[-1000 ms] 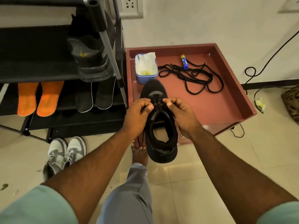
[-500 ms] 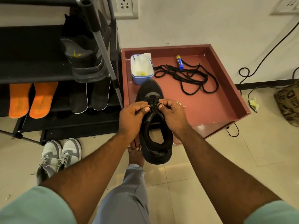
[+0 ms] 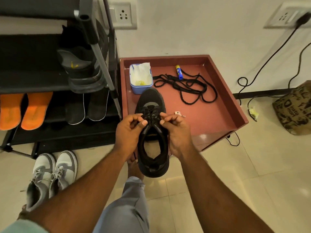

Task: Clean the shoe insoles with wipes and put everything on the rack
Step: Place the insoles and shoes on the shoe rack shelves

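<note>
A black shoe (image 3: 152, 101) lies with its toe on the red tray (image 3: 223, 91) and its heel out over the floor. My left hand (image 3: 128, 132) and my right hand (image 3: 176, 130) sit on either side of its opening, each pinching the black lace at the tongue. A blue tub of white wipes (image 3: 141, 78) stands at the tray's back left. On the black rack (image 3: 33, 81), two orange insoles (image 3: 23, 110) and two dark insoles (image 3: 87, 107) lean on the lower shelf, and another black shoe (image 3: 80, 69) sits above them.
Loose black laces (image 3: 190, 86) and a small blue-and-yellow stick (image 3: 178, 72) lie on the tray. A pair of grey sneakers (image 3: 52, 175) stands on the floor at the left. Cables and a printed paper bag (image 3: 292, 106) lie to the right. My foot (image 3: 134, 167) is under the shoe.
My fingers have shifted slightly on the lace at the tongue and both hands have drawn a little apart. The shoe has stayed in place.
</note>
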Demonstrator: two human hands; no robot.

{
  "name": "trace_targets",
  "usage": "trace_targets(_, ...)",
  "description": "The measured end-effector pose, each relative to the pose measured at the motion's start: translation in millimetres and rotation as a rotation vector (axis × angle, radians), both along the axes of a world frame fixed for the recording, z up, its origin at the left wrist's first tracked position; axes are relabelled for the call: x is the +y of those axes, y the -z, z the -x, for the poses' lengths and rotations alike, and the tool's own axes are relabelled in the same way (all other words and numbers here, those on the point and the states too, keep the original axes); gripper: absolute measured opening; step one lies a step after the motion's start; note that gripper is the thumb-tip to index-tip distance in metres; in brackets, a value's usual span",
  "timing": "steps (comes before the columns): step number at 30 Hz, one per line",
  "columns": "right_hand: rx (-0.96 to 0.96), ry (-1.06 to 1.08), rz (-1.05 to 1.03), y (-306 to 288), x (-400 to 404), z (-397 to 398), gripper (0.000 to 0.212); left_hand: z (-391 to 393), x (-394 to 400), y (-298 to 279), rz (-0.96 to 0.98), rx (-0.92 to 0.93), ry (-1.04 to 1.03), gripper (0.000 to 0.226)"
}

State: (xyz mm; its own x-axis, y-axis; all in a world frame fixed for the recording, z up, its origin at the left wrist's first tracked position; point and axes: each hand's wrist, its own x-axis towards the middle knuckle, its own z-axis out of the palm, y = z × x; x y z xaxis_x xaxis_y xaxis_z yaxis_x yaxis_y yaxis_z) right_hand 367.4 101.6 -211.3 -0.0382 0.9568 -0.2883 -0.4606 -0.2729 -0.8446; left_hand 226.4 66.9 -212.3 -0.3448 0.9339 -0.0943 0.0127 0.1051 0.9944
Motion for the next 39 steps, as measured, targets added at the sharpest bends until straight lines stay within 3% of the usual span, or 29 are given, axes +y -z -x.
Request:
trace_targets(7, -0.206, -0.240, -0.096, 11, -1, -7, 0.025, 14, -1, -5, 0.049, -0.020, 0.168, 0.025)
trace_targets(12, -0.441, -0.415, -0.198, -1, 15, -10, 0.024, 9, 1, -3, -0.040, 0.353, 0.101, 0.018)
trace_targets(20, -0.817, -0.382, -0.501, 10, 12, 0, 0.011, 8, 10, -2, -0.013, 0.605, 0.264, 0.014)
trace_targets(23, -0.745, -0.320, -0.432, 15, 10, 5, 0.013, 16, 16, -2, 0.102, 0.427, 0.286, 0.014)
trace_targets(27, -0.469, -0.188, -0.258, 18, 5, 13, 0.019, 26, 14, -4, 0.192, 0.073, 0.302, 0.023)
trace_targets(30, -0.404, -0.137, -0.235, 17, 2, 12, 0.019, 26, 9, -8, 0.138, 0.086, 0.310, 0.015)
trace_targets(35, -0.327, -0.197, -0.226, 18, 1, 3, 0.016, 27, 6, -10, 0.080, -0.048, 0.262, 0.025)
trace_targets(39, -0.283, -0.256, -0.226, 17, 6, -2, 0.020, 17, 11, -7, 0.074, 0.148, 0.188, 0.024)
